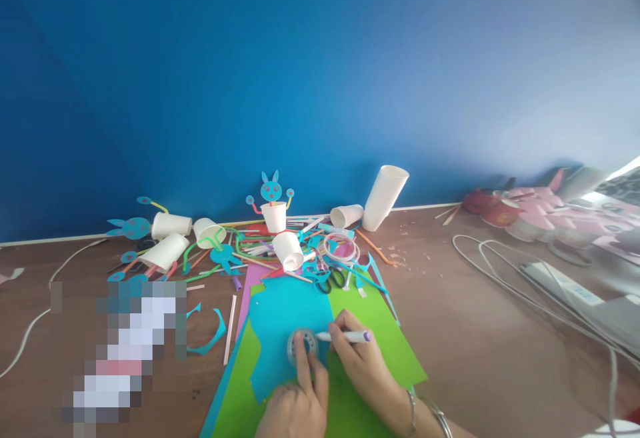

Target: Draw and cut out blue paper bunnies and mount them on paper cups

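Note:
My left hand [300, 401] presses two outstretched fingers onto a clear round tape roll [295, 351], which lies flat on a blue paper sheet [280, 311]. In my right hand [363, 358] is a white marker [350, 337] with a purple end, its tip touching or very near the roll's right edge. Under the blue sheet lie green sheets [385, 331]. Black-handled scissors [333, 281] rest just beyond the paper.
Behind the paper are scattered straws, blue scraps, paper cups [289, 251] and a blue rabbit figure [271, 191] in a cup. A tilted cup stack [384, 198] stands near the blue wall. White cables [525, 291] and a power strip [565, 283] lie at right.

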A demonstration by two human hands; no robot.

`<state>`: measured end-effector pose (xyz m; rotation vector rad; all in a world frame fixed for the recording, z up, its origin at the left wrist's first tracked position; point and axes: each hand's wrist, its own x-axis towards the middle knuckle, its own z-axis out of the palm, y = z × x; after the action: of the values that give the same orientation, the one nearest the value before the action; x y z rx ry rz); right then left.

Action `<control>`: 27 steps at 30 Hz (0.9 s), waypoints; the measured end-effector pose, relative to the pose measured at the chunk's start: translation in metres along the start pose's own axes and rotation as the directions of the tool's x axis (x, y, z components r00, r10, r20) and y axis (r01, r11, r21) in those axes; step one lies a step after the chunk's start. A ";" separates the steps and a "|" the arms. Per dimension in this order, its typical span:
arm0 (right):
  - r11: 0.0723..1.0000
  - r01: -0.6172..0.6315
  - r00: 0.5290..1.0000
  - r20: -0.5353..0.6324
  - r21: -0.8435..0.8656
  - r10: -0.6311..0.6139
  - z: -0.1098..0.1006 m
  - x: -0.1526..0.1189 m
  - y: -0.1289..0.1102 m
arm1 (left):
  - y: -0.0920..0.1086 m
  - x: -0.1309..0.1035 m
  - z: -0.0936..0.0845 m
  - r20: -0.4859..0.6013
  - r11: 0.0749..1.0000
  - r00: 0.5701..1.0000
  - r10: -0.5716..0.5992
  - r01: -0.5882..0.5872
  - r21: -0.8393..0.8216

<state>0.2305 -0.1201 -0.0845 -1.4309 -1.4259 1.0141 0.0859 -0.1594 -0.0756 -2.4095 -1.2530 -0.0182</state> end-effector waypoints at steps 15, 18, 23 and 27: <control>1.000 -0.002 1.000 -0.028 0.021 0.003 0.002 -0.025 0.010 | -0.003 0.002 -0.004 0.033 1.000 0.999 0.030 -0.029 -0.008; 0.999 -0.005 0.997 -0.075 0.041 0.008 -0.001 -0.025 0.003 | -0.004 0.001 -0.002 0.063 1.000 0.998 0.019 -0.018 -0.018; 0.999 0.048 0.999 0.019 -0.011 -0.048 -0.014 -0.017 -0.019 | -0.012 0.003 0.000 0.160 0.997 0.986 0.043 -0.032 -0.073; 0.878 0.357 0.925 0.253 -0.319 -0.284 -0.015 -0.006 -0.028 | -0.021 0.009 -0.006 0.244 0.991 0.964 0.103 -0.080 -0.104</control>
<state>0.2363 -0.1271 -0.0529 -1.3011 -2.0052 0.7191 0.0756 -0.1439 -0.0603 -2.6124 -1.2696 0.2672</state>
